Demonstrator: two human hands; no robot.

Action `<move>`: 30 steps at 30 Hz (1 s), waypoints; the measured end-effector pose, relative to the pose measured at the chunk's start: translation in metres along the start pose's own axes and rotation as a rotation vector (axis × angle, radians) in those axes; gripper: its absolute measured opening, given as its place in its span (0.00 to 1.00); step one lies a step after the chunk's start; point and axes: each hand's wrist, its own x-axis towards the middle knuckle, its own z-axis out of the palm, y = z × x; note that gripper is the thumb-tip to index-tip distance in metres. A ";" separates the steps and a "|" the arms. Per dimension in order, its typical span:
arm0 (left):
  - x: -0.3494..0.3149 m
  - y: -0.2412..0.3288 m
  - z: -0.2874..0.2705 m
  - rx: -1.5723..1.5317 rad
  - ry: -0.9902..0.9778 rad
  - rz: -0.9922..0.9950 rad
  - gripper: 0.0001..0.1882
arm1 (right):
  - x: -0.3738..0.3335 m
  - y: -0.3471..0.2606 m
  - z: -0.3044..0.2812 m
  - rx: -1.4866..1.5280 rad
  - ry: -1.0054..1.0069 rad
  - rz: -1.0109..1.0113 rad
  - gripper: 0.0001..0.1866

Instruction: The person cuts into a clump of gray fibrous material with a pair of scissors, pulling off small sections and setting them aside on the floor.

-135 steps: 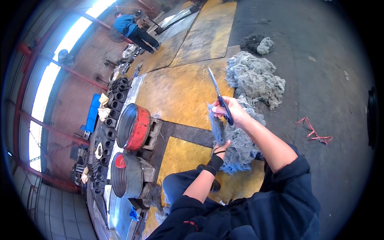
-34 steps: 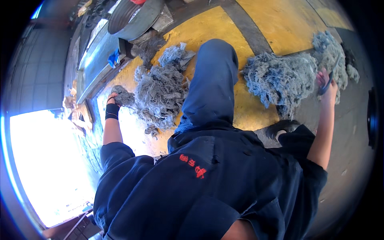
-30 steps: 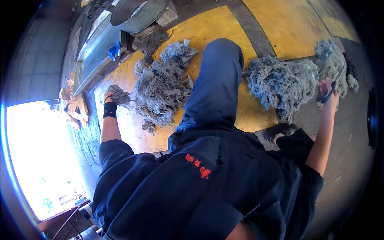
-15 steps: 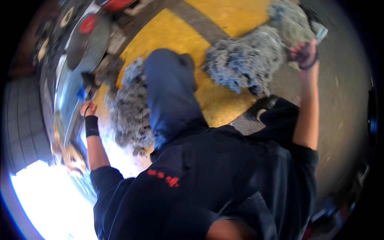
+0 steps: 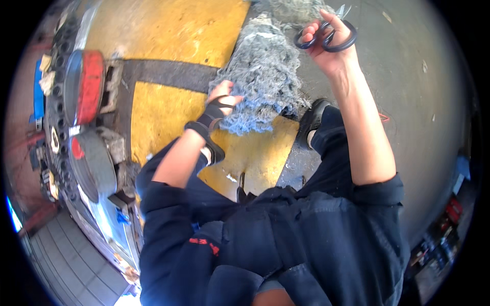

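A large shaggy bundle of grey-blue fibre lies on the floor in front of me, between my feet and farther off. At its near left edge is my left hand, a black strap round the wrist and palm, its fingers apart and touching or just over the fibre. Raised to the right of the bundle, my right hand is turned palm up. It holds a pair of scissors by the dark handle loops, with the blades pointing away from me and partly hidden behind the fingers.
More grey fibre lies beyond the bundle. Yellow floor plates spread to the left, grey floor to the right. On the left stand a red-and-blue round drum and a grey disc against blocks. Stacked items crowd the lower right.
My body has turned toward the bundle. The left hand has come from the far left over to the fibre. The right hand, still holding the scissors, now appears farther left and higher in view.
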 end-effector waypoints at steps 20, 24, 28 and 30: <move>-0.066 -0.051 0.178 0.442 -0.410 0.126 0.22 | 0.006 0.011 0.003 -0.135 0.122 0.050 0.14; -0.072 -0.055 0.152 0.143 -0.321 0.047 0.25 | 0.015 0.018 0.008 -0.115 0.123 0.063 0.12; -0.056 -0.064 0.112 -0.223 -0.054 0.323 0.28 | 0.018 0.023 0.016 -0.149 0.122 0.072 0.12; -0.042 0.002 0.054 -0.159 -0.149 0.025 0.27 | 0.007 0.016 0.015 -0.252 0.019 0.011 0.13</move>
